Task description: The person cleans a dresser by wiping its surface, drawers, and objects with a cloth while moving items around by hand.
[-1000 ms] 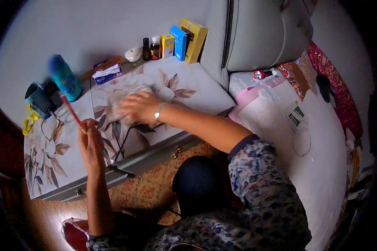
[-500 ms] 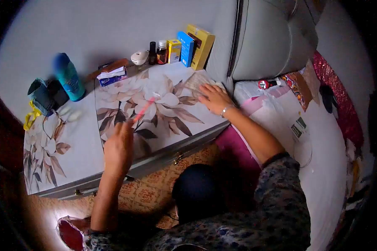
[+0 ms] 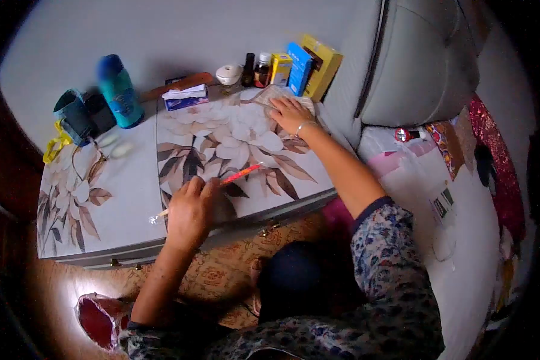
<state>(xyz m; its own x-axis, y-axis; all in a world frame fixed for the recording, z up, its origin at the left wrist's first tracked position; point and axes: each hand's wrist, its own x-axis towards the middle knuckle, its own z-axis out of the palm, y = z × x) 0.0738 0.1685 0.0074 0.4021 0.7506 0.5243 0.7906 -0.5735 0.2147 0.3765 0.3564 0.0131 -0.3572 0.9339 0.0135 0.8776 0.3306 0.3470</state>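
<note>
My left hand [image 3: 189, 211] is closed around a slim red-and-orange stick [image 3: 241, 174] above the front of the floral-topped cabinet [image 3: 129, 222]. The stick points right, and its pale other end pokes out left of the hand, with what looks like clear wrapping at both tips. Its exact kind cannot be made out. My right hand [image 3: 291, 115] lies flat, fingers stretched, on a folded beige cloth [image 3: 272, 93] at the back right of the top. The palm covers part of the cloth.
Along the wall stand a blue-green bottle [image 3: 121, 99], a tissue box [image 3: 187, 102], a white-capped bottle [image 3: 262, 71], a blue box [image 3: 300, 69] and a yellow box [image 3: 325, 67]. A white-covered bed [image 3: 402, 240] is on the right, with a flashlight [image 3: 405, 135] on it.
My right hand and the cloth have slid left and back across the top. The stick in my left hand has swung from pointing upward to lying nearly level. The view has shifted.
</note>
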